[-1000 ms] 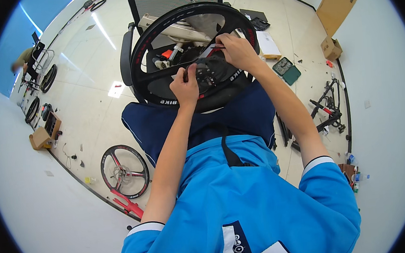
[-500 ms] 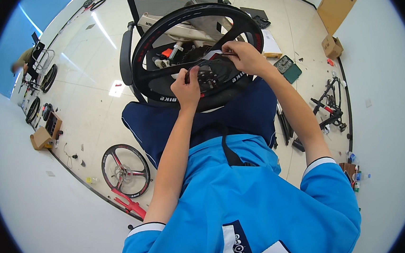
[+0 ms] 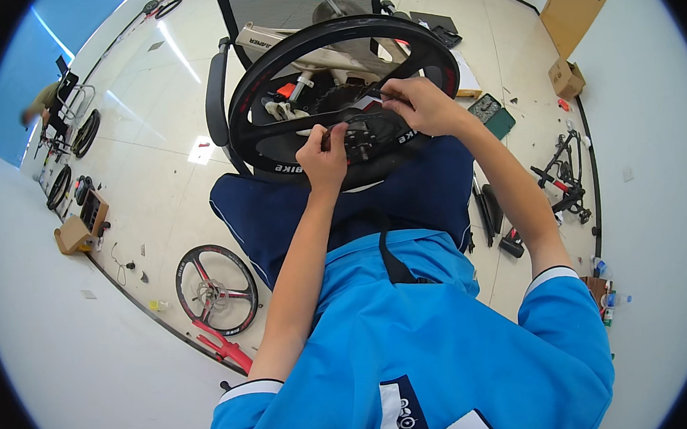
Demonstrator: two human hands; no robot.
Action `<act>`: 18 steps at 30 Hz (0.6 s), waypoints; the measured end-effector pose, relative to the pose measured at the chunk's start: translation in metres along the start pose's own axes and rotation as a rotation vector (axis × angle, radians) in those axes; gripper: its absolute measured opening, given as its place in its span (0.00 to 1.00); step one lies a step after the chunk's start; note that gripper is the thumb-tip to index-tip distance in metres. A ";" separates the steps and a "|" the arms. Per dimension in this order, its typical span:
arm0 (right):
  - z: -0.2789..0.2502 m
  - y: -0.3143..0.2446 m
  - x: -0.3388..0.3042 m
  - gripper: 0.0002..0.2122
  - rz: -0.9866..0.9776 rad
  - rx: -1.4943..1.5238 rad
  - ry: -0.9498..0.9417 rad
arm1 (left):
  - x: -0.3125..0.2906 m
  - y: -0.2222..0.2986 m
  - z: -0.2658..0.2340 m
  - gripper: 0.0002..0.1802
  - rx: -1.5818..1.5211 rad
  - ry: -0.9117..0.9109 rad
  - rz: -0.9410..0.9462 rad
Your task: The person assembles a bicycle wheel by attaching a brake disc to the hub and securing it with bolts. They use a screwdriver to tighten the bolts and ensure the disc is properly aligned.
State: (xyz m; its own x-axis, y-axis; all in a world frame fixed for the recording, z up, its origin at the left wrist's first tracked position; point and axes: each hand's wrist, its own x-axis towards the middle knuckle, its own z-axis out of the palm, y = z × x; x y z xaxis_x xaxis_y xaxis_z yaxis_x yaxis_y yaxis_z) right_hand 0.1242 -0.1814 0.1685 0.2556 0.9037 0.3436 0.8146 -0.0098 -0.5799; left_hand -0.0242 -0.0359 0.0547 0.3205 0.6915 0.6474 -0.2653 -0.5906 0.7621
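Observation:
A black three-spoke bicycle wheel [image 3: 276, 129] rests tilted over my lap and against an office chair. My left hand [image 3: 325, 161] is closed at the near side of its hub, thumb raised against the fingers; what lies between them is hidden. With its fingertips pinched, my right hand [image 3: 428, 107] holds a thin dark rod-like piece [image 3: 380, 91] just right of the hub. The dark hub [image 3: 361, 136] is blurred and partly covered by my hands. Behind the wheel, a pale bicycle frame [image 3: 265, 39] lies on the chair with a toothed sprocket.
The mesh chair [image 3: 275, 6] stands in front of me. A second wheel [image 3: 217, 289] and a red fork [image 3: 223, 349] lie lower left. On the right are a green parts case [image 3: 498, 122], a dark bicycle frame [image 3: 562, 177] and a cardboard box [image 3: 565, 80]. A person sits far left.
The wheel has shifted slightly right and its far rim sits lower. My left hand has moved a little right and down, while my right hand has dipped slightly, still pinching the thin piece.

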 end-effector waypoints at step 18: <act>-0.025 -0.016 0.040 0.05 -0.071 -0.116 -0.314 | -0.002 0.011 0.003 0.27 0.009 -0.013 -0.032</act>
State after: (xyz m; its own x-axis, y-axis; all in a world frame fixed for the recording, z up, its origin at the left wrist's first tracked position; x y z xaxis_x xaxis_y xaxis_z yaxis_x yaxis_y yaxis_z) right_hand 0.1343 -0.1557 0.2102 0.0380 0.9913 0.1259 0.8829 0.0257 -0.4689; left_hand -0.0250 -0.0451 0.0620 0.3406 0.7046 0.6226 -0.2463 -0.5721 0.7823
